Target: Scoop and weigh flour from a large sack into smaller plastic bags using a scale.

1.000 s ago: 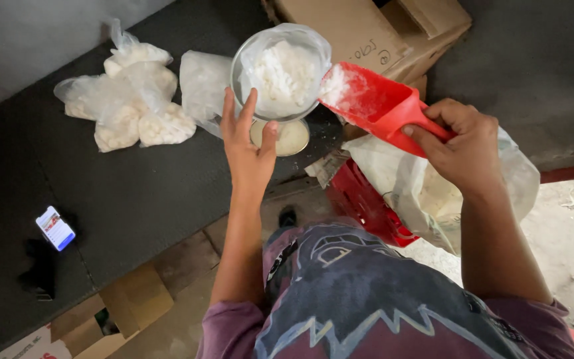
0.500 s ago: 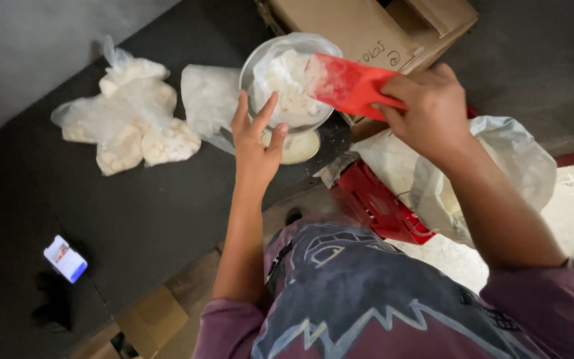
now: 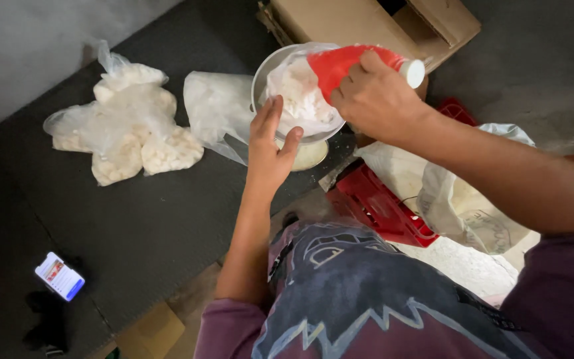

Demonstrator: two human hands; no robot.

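**Scoop tipped over the bagged bowl**

On the dark counter [image 3: 134,233], near its far edge, I see a metal bowl [image 3: 260,83] lined with a clear plastic bag [image 3: 297,93] that holds white lumpy powder. My left hand [image 3: 270,149] rests against the bowl's near side, its grip spread, fingers straight and touching the bag's edge rather than pinching it. My right hand [image 3: 377,100] has its grip pressed tight around a red plastic scoop [image 3: 340,63], which is tilted mouth-down into the bag, its white-capped handle end pointing to the right.

Just left of the bowl lies a flat empty plastic bag [image 3: 214,110], and farther left sits a cluster of filled, knotted bags [image 3: 127,133] of the same white stuff. A cardboard box [image 3: 373,23] stands behind the bowl. Below my right forearm I see a red crate [image 3: 373,206] and a large open sack [image 3: 460,199]. A phone [image 3: 60,276] lies at the counter's near left, well apart from the work.
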